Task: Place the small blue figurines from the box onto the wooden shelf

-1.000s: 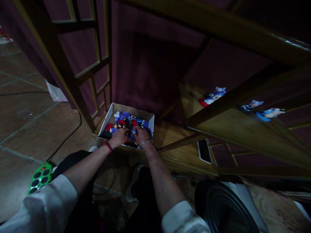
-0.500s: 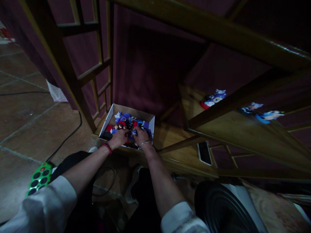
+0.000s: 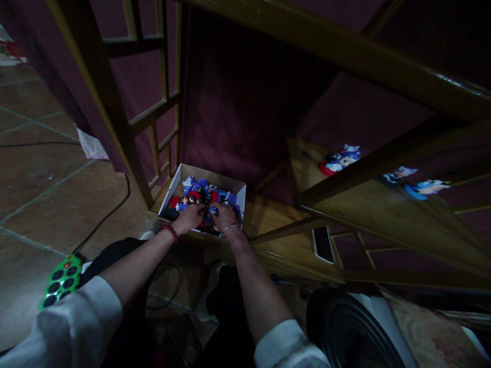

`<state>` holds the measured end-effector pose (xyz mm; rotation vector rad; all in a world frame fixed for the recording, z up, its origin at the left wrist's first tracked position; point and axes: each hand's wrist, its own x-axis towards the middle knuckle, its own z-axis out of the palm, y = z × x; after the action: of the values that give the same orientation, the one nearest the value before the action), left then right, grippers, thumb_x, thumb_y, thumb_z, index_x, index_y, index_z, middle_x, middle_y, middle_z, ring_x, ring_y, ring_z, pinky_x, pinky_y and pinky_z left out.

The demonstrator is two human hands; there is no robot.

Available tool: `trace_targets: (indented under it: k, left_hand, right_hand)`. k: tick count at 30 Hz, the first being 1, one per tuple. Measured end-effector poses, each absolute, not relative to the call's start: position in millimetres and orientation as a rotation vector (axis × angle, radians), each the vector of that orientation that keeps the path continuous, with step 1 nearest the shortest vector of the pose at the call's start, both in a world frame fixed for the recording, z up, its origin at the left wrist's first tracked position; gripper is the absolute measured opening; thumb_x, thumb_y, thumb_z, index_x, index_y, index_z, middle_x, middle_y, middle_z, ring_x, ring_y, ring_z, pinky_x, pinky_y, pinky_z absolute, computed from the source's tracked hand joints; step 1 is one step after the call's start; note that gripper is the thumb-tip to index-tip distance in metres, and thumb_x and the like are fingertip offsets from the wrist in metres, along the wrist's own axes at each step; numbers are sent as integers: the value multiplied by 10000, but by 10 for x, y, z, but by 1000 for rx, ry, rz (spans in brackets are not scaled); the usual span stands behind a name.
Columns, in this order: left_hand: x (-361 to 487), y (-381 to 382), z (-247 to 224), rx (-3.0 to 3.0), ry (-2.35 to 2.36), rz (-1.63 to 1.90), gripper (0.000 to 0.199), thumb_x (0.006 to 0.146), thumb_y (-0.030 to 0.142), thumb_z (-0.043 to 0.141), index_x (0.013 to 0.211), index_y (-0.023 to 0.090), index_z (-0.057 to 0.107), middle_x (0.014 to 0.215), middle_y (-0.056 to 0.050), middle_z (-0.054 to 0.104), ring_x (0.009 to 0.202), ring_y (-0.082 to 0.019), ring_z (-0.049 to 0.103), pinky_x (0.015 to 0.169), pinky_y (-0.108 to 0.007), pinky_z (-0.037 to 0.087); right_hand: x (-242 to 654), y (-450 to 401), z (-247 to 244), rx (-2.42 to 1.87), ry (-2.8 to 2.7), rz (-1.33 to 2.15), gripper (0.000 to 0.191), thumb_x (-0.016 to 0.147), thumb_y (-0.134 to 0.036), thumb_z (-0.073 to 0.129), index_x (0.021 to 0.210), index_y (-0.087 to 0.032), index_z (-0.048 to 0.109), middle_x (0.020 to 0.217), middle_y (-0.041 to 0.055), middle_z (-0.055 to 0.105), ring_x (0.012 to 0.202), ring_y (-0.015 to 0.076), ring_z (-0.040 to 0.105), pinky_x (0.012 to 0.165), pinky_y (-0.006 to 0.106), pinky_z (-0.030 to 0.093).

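Observation:
A white cardboard box (image 3: pixel 174 186) full of small toy figurines (image 3: pixel 194 196) sits on the low wooden shelf. Both my hands reach into it over its near side. My left hand (image 3: pixel 190 217), with a red bead bracelet at the wrist, is curled among the figurines; what its fingers hold is hidden. Close beside it, my right hand (image 3: pixel 224 217), wearing a silver bangle, has its fingers closed on a small blue-and-white figurine (image 3: pixel 213 210). Other figurines with round red, blue and black bases lie jumbled around both hands.
Several figurines stand on the higher wooden shelf (image 3: pixel 364 204) at right, including a blue-haired one (image 3: pixel 343 158). A dark rectangular object with a white rim (image 3: pixel 323 244) lies on the low shelf. A green power strip (image 3: pixel 61 281) and cables are on the tiled floor, left.
The view has shifted very slightly, so the shelf and box sit a little further right. My hands stay in nearly the same place inside the box.

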<state>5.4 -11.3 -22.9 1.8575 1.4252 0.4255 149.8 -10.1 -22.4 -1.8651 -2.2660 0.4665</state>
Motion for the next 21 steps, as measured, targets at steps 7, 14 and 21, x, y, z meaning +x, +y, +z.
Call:
trace_targets:
  k: [7,14,21]
  left_hand:
    - [56,-109,-250,1858,1426,436,348,740,118,379,1010,135,597,982,-84,643,899,-166,579,792,-237,405]
    - [60,-115,-239,1859,1438,408,351,742,118,371,1014,132,592,984,-89,642,900,-168,584,785,-244,411]
    - [58,-138,-187,1846,1441,400,361,747,123,384,1048,138,582,1023,-87,633,945,-163,570,811,-235,405]
  right_hand:
    - [1487,-102,-229,-1872,-2278,438,285,708,-151,558,985,-216,578,976,51,606,893,159,564,790,239,412]
    - [1466,-128,-197,-1876,-2301,454,280,718,-121,526,983,-198,576,976,63,601,886,160,563,779,241,411]
    - [1467,-158,-194,-1862,-2311,435,264,730,-124,500,975,-182,577,970,74,600,892,163,558,792,250,409]
